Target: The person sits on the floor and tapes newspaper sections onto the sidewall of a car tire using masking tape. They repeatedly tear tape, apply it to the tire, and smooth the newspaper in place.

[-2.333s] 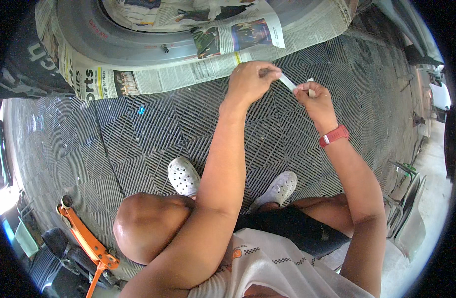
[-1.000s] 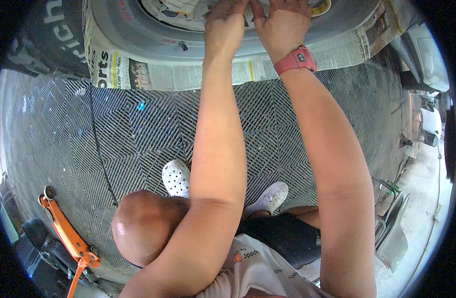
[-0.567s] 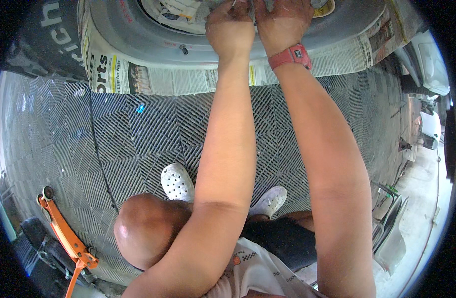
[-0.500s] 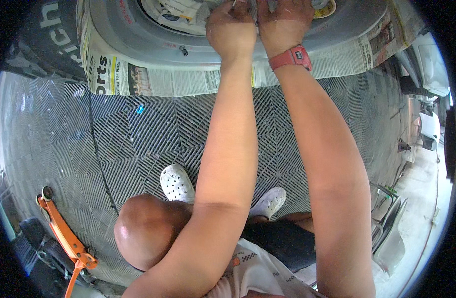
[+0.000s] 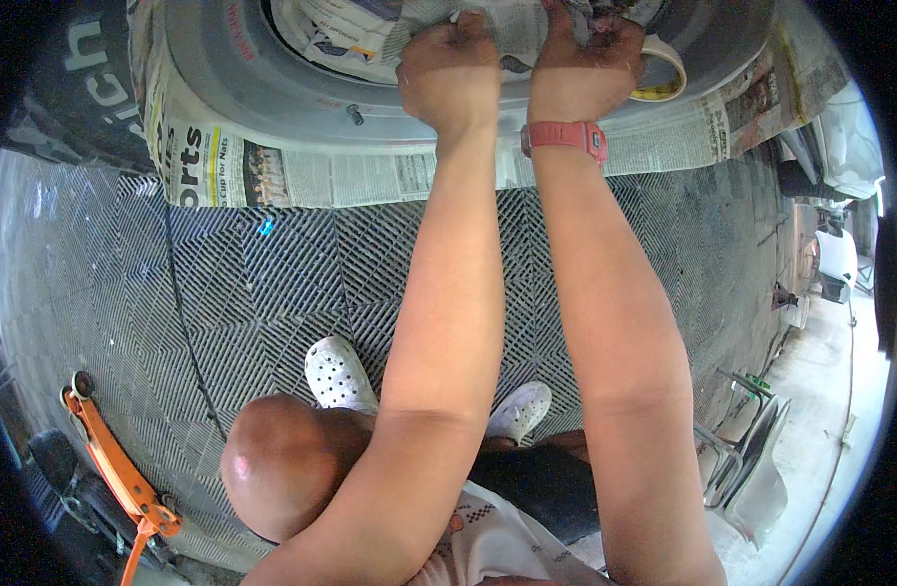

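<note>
This looks like a vehicle workshop or garage: a grey wheel rim [image 5: 302,103] edged with newspaper [image 5: 370,178] spans the top of the frame, a dark tyre [image 5: 48,112] with pale lettering shows at upper left, an orange wheeled jack [image 5: 116,461] sits at lower left, and ribbed floor tiles [image 5: 297,283] cover the middle.

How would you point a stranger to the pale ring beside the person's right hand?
At the top, find the large grey wheel rim bordered by newspaper. Over it is the right hand, just beyond a red wristwatch. The pale ring, seemingly a tape roll, shows just right of that hand; its plain, curved yellowish band sets it apart from the printed newspaper.
</note>
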The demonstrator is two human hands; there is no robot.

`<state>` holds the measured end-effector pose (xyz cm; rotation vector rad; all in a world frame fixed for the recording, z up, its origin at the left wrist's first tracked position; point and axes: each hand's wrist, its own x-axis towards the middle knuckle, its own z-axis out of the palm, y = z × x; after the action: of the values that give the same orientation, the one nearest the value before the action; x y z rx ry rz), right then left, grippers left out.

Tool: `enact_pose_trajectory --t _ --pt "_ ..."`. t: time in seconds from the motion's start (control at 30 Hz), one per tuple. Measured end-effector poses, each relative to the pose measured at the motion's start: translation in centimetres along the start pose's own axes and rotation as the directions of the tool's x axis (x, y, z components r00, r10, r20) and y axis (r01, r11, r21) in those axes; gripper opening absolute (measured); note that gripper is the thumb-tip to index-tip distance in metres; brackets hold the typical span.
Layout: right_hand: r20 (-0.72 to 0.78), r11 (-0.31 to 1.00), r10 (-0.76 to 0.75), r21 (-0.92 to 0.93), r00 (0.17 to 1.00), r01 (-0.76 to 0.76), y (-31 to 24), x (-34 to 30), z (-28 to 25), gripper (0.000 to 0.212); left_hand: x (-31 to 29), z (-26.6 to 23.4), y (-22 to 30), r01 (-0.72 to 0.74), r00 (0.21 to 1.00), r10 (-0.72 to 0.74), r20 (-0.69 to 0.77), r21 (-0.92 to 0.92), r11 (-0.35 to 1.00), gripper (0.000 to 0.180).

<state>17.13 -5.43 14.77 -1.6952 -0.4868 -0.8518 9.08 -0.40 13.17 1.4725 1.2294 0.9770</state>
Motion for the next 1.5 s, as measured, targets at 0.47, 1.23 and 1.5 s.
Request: enact_pose_trajectory --t 0.47,1.23,1.5 --pt "-0.033 0.987 -0.081 -0.142 0.996 0.076 -1.1 -1.6 -0.2 0.051 0.3 1.4 -2.9 -0.076 0.996 0.057 -0.065 -0.347 0.935 0.039" --pt "0.779 0.982 -0.009 -0.113 0.628 0.154 -3.3 -5.6 -16.2 0.048 -0.9 -0.8 -2.1 -0.173 0.969 0.187 0.16 -0.096 0.98 0.044" --pt "0.909 0.874 0.387 -0.309 0.153 -0.376 -2.4 -0.9 -21.9 0.071 -7.3 -2.6 -5.6 0.181 0.339 0.184 0.923 -0.255 0.95 0.029"
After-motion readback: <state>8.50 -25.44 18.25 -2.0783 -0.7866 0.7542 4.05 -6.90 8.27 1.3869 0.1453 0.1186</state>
